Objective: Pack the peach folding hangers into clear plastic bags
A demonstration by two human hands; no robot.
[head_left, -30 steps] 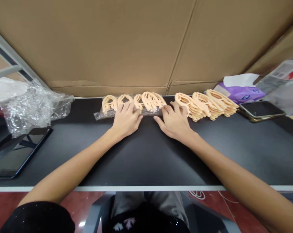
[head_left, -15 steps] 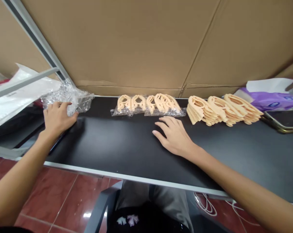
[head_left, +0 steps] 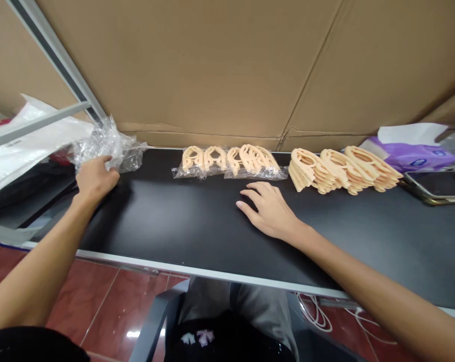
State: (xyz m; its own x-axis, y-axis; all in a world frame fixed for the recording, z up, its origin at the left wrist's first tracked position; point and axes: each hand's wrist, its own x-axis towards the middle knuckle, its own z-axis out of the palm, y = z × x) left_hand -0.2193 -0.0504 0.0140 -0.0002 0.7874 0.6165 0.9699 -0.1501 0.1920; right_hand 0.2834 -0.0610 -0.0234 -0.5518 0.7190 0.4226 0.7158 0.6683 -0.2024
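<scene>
At the left of the desk, my left hand point(head_left: 95, 178) reaches into a crumpled heap of clear plastic bags point(head_left: 116, 146). Its fingers are curled against the plastic and partly hidden by the back of the hand. My right hand point(head_left: 268, 208) rests on the black desk point(head_left: 189, 226), fingers spread and slightly bent, holding nothing. Just beyond it lie cream plastic folding hangers point(head_left: 215, 160) in clear bags, set in a row along the back. Right of these, several stacks of loose cream hangers point(head_left: 340, 168) lean over one another.
A purple tissue pack point(head_left: 416, 156) and a phone point(head_left: 442, 183) lie at the far right. Cardboard point(head_left: 197, 65) walls off the back. At the left stand a metal frame post point(head_left: 57, 55) with a crossbar and a white plastic sheet point(head_left: 31, 146). White cables point(head_left: 315, 314) hang below.
My left hand has moved slightly right and forward into the plastic bags, its fingers curling in. The right hand stays in place. The view has shifted slightly.
</scene>
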